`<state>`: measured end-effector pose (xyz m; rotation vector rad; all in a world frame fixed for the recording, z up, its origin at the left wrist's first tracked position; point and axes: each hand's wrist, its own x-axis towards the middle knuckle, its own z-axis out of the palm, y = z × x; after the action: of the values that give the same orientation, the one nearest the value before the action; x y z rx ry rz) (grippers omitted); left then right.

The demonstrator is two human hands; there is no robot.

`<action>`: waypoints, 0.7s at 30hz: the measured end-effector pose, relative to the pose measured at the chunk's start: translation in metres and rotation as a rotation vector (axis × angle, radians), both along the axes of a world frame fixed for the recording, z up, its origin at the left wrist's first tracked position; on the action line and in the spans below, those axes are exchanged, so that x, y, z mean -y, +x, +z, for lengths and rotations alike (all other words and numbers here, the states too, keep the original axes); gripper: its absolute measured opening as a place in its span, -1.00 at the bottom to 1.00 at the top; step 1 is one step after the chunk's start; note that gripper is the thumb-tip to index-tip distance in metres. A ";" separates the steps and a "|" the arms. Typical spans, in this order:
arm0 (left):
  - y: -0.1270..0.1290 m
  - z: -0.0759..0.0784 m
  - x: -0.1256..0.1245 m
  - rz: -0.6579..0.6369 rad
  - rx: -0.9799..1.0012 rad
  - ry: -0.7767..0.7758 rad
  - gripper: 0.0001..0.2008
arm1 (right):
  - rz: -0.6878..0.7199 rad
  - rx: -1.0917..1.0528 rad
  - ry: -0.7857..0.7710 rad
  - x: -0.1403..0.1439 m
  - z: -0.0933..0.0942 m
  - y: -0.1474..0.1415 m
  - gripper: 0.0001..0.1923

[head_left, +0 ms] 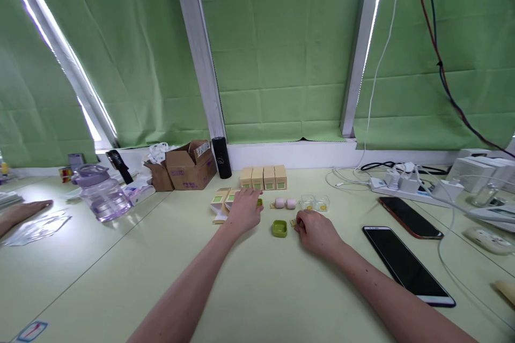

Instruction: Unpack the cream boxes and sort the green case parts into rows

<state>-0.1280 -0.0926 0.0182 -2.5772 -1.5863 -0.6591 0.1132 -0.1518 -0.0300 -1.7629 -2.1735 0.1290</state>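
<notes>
My left hand lies palm down with its fingers stretched over opened small cartons. A bit of a green piece shows beside its fingertips; whether they touch it I cannot tell. On the table between my hands is a small square olive-green tray. Just right of the tray, my right hand is closed in a pinch at a small yellowish piece, partly hidden by the fingers. Two pale pink cylinders lie behind the tray, next to clear plastic cups with yellow marks.
A row of several kraft boxes stands behind. Leftward are a cardboard box, a black cylinder, a purple jug and another person's hand. Two phones and a power strip with cables lie right.
</notes>
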 end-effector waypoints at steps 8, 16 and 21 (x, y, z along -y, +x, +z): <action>0.027 -0.013 -0.020 -0.069 -0.087 -0.060 -0.57 | -0.009 0.000 -0.003 -0.001 0.000 0.000 -0.97; 0.079 -0.015 -0.043 -0.177 -0.156 -0.147 -0.50 | -0.008 0.001 0.005 -0.002 0.000 0.001 -0.95; 0.099 -0.016 -0.050 -0.180 -0.182 -0.162 -0.78 | -0.003 0.000 0.021 -0.001 0.001 0.001 -0.93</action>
<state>-0.0287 -0.0425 0.0017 -2.8268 -1.4193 -0.3042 0.1141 -0.1509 -0.0291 -1.7547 -2.1637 0.1049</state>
